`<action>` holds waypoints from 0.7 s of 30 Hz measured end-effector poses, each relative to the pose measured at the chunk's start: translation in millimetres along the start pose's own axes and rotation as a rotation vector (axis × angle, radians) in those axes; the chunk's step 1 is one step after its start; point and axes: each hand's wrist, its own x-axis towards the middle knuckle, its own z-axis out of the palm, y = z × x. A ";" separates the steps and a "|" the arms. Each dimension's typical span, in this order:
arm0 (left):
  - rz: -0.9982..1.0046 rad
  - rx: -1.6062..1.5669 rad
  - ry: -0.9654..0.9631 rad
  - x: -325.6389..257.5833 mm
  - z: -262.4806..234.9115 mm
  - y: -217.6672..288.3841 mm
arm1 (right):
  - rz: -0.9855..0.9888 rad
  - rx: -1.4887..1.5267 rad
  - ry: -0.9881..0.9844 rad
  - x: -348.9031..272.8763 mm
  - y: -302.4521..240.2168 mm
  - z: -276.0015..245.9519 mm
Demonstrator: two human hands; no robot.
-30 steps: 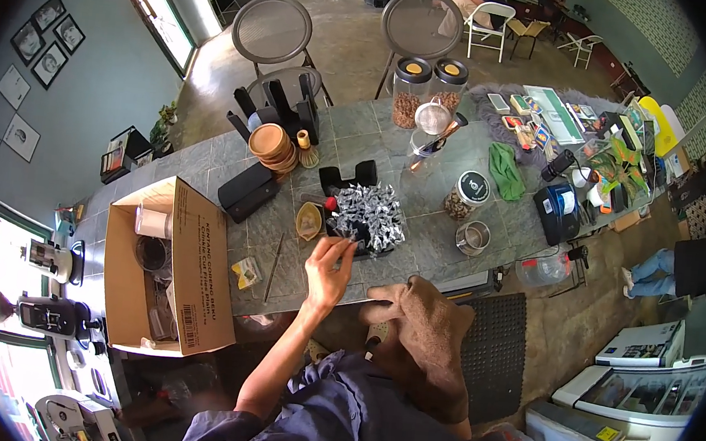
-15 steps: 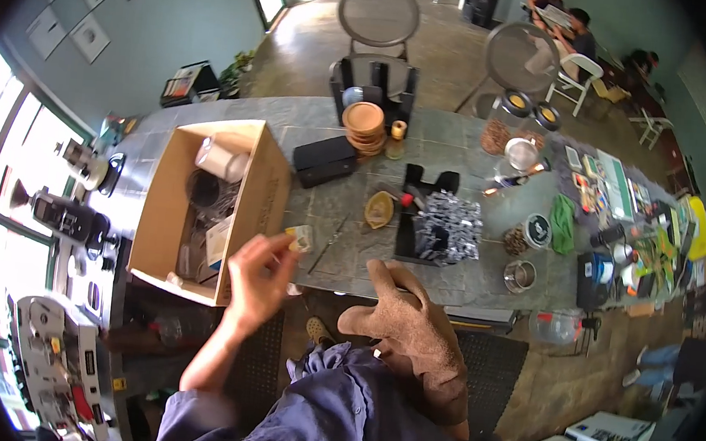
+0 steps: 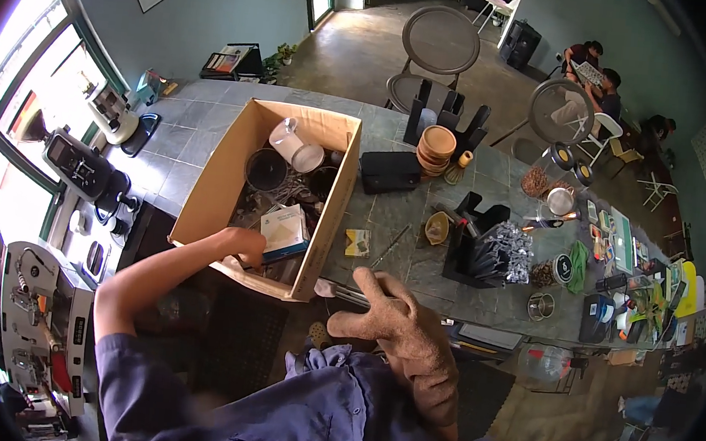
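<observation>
My left hand [image 3: 237, 244] reaches down into an open cardboard box [image 3: 204, 199] on the grey stone table [image 3: 416, 264]. Its curled fingers lie against a small white and blue carton [image 3: 285, 227]. Whether they hold anything is hidden. The box also holds a white cup [image 3: 296, 148], a dark round pot [image 3: 267, 169] and loose bits. My right hand [image 3: 387, 316], in a brown work glove, rests flat on the table's near edge beside thin metal tools [image 3: 347, 291], fingers spread, holding nothing.
On the table are a black pouch [image 3: 389, 172], stacked brown bowls [image 3: 436, 148], a black rack with silvery items [image 3: 489, 249], a small card [image 3: 357, 242] and clutter at the right end. Machines [image 3: 80, 167] line the left counter. People [image 3: 592, 73] sit at the back, near chairs [image 3: 440, 43].
My left hand, which was picking something small off the table by the black rack, has moved left and gone down into the cardboard box. The gloved right hand stays at the table edge.
</observation>
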 end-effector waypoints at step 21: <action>0.316 0.108 0.033 41.5 30.9 -22.9 | 0.379 -0.175 -0.068 18.3 -79.5 26.2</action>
